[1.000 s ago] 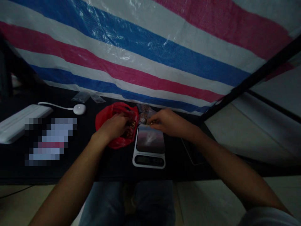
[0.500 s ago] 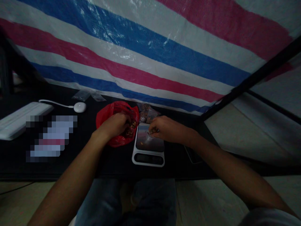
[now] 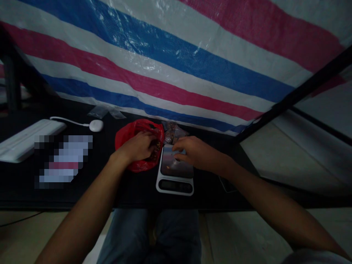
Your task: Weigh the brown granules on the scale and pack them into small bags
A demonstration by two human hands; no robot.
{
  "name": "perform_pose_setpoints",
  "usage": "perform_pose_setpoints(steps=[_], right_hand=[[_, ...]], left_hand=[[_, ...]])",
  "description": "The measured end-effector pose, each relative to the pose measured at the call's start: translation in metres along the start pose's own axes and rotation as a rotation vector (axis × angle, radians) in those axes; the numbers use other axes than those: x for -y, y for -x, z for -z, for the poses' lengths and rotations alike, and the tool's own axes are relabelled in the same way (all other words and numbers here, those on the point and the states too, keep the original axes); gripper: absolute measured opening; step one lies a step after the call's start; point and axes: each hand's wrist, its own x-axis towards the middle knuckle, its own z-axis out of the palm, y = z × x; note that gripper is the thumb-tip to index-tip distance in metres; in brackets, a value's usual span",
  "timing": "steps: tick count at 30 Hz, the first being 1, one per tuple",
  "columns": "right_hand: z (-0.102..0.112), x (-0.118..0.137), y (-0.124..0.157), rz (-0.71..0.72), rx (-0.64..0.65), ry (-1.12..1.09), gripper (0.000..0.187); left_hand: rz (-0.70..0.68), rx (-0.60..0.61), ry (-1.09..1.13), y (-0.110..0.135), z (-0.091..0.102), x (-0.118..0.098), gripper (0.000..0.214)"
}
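My left hand reaches into an open red plastic bag. Its fingers curl down among small brown-gold pieces, and the fingertips are partly hidden, so I cannot make out what they grip. Over the steel plate of a white kitchen scale hovers my right hand. Its thumb and forefinger are apart, and the plate shows between them. A pale, blurred patch lies under the thumb; whether it is clear plastic or a reflection is unclear. Just behind the scale lie clear packets of brownish pieces.
On the black table, a white power strip-like block with a cable and round white puck lies at left. Near it is a pixelated item. Clear bags lie at the back, before a striped sheet.
Brown pieces seen between my right fingers earlier no longer show there, and those fingers have parted. My left hand stays in the red bag. The view has shifted slightly.
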Motion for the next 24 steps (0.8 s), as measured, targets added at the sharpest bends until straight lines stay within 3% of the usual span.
perform_pose_setpoints(steps=[4,8,12,18,24], right_hand=[[-0.005,0.014,-0.001,0.056,0.041,0.152,0.018],[-0.020,0.025,-0.007,0.237,0.167,0.314,0.017],[-0.028,0.025,-0.010,0.301,0.160,0.375,0.022],[-0.002,0.008,0.004,0.184,0.015,0.272,0.016],[0.008,-0.010,0.013,0.166,0.011,0.030,0.015]], left_hand=[[-0.030,-0.006,0.014,-0.002,-0.004,-0.002,0.031],[0.036,0.023,0.042,0.000,-0.006,-0.004,0.028],[0.059,0.007,0.060,0.002,-0.004,-0.008,0.017],[0.054,0.031,0.156,-0.002,-0.003,-0.004,0.030],[-0.009,0.022,0.078,-0.006,-0.007,-0.002,0.024]])
